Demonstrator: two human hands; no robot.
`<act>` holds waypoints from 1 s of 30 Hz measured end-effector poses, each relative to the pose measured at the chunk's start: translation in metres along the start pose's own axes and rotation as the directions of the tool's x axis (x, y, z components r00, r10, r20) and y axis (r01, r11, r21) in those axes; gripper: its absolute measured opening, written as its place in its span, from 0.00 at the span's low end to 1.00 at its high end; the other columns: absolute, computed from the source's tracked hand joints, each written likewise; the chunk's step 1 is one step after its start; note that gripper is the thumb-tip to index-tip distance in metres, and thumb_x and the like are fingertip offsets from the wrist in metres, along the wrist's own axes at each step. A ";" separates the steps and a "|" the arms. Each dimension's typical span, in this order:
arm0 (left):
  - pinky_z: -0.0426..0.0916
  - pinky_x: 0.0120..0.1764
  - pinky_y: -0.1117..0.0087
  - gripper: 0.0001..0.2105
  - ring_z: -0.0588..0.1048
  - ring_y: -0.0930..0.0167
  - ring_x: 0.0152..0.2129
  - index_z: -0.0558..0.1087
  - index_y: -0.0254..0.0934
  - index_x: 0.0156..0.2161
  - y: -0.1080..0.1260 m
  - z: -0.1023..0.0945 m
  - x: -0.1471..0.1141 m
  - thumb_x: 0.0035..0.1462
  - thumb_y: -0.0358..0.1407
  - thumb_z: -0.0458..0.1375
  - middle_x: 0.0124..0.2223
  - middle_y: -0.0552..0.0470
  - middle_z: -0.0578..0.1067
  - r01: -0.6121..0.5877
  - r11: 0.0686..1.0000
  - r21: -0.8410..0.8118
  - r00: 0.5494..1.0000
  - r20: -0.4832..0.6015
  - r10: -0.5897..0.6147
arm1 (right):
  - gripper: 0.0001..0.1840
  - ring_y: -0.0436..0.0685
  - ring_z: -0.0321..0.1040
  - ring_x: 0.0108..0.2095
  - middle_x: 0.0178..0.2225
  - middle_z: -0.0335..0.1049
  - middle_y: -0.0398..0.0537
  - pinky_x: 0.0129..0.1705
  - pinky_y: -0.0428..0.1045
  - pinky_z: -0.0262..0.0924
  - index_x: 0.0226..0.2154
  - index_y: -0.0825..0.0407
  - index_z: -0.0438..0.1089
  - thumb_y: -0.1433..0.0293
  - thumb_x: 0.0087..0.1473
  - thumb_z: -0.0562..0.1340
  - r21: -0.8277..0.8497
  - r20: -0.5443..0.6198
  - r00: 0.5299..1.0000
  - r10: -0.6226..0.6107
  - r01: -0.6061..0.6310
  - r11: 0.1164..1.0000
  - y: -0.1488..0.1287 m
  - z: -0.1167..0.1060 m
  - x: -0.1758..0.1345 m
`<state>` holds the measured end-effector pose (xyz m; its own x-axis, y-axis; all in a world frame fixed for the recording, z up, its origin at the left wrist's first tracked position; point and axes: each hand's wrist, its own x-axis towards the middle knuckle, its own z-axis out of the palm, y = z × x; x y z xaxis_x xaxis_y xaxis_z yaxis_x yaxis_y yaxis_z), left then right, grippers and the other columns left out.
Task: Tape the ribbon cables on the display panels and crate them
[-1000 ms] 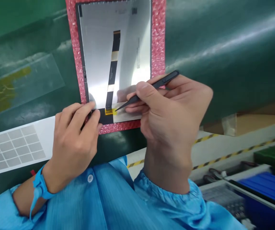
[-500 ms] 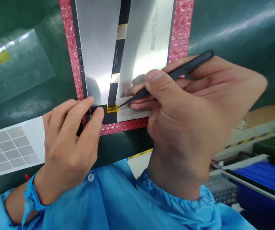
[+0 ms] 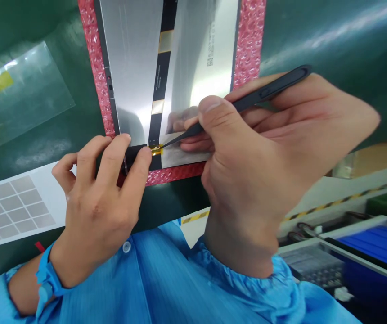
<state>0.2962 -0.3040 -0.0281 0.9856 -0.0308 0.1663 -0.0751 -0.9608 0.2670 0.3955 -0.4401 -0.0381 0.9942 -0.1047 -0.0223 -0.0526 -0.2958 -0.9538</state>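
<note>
Gripping black tweezers [image 3: 247, 100] pen-style, right hand [image 3: 267, 153] puts the tip on the yellow tape [image 3: 156, 150] at frame center. Left hand [image 3: 99, 198] pinches the black strip [image 3: 136, 155] beside it, thumb and forefinger closed. Both sit at the silver panel's [image 3: 129, 67] lower edge, on pink bubble wrap [image 3: 250, 40]. Grid sheet [image 3: 14, 207] lower left.

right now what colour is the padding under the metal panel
Pink-red bubble wrap, clearest in the head view.
</note>
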 end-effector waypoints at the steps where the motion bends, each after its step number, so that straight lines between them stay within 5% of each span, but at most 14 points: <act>1: 0.64 0.53 0.46 0.15 0.76 0.50 0.59 0.78 0.40 0.56 0.001 0.000 0.000 0.68 0.27 0.60 0.60 0.39 0.79 -0.001 1.000 0.015 1.000 0.005 0.001 | 0.07 0.55 0.82 0.30 0.28 0.76 0.36 0.28 0.48 0.78 0.33 0.50 0.74 0.75 0.62 0.68 0.005 -0.024 1.000 -0.006 0.006 1.000 0.001 0.000 0.000; 13: 0.48 0.66 0.30 0.26 0.67 0.46 0.66 0.64 0.48 0.72 0.012 0.004 -0.005 0.72 0.36 0.59 0.68 0.34 0.70 0.038 0.997 0.072 0.974 0.222 -0.053 | 0.11 0.54 0.77 0.24 0.23 0.75 0.39 0.21 0.45 0.72 0.28 0.49 0.69 0.72 0.55 0.72 0.282 -0.087 0.989 0.119 -0.090 0.955 0.015 0.002 0.005; 19: 0.50 0.63 0.29 0.24 0.64 0.44 0.68 0.65 0.44 0.72 0.006 -0.002 -0.029 0.74 0.40 0.56 0.72 0.35 0.66 0.109 0.981 0.163 0.976 0.169 -0.136 | 0.13 0.53 0.73 0.19 0.23 0.76 0.42 0.19 0.45 0.68 0.28 0.50 0.69 0.66 0.49 0.74 0.344 -0.057 0.980 0.189 -0.158 0.926 0.016 0.007 0.002; 22: 0.54 0.62 0.28 0.20 0.66 0.42 0.67 0.73 0.40 0.66 -0.005 -0.017 -0.033 0.73 0.38 0.55 0.69 0.34 0.70 0.114 0.979 0.167 0.982 0.127 -0.136 | 0.15 0.52 0.70 0.18 0.21 0.74 0.43 0.19 0.45 0.66 0.27 0.51 0.70 0.63 0.48 0.75 0.379 0.092 0.963 0.252 -0.268 0.886 0.012 0.004 0.008; 26: 0.66 0.59 0.41 0.17 0.75 0.50 0.57 0.77 0.37 0.59 -0.044 -0.057 0.021 0.74 0.37 0.51 0.60 0.37 0.78 0.064 0.995 0.076 0.993 0.094 -0.071 | 0.21 0.52 0.69 0.18 0.19 0.70 0.43 0.22 0.47 0.67 0.23 0.49 0.69 0.54 0.56 0.70 0.319 0.237 0.960 0.153 -0.225 0.921 -0.001 0.004 0.058; 30: 0.70 0.45 0.53 0.20 0.79 0.55 0.41 0.82 0.34 0.43 -0.102 -0.080 0.145 0.72 0.36 0.46 0.42 0.39 0.82 0.178 0.982 0.059 0.971 0.151 -0.185 | 0.20 0.51 0.67 0.19 0.23 0.71 0.44 0.24 0.48 0.65 0.23 0.49 0.67 0.59 0.65 0.61 0.060 0.200 0.978 0.054 -0.068 0.996 -0.025 0.027 0.141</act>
<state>0.4349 -0.1889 0.0448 0.9939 0.1062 -0.0308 0.1105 -0.9654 0.2363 0.5392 -0.4220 -0.0251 0.9884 0.0714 -0.1337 -0.1141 -0.2302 -0.9664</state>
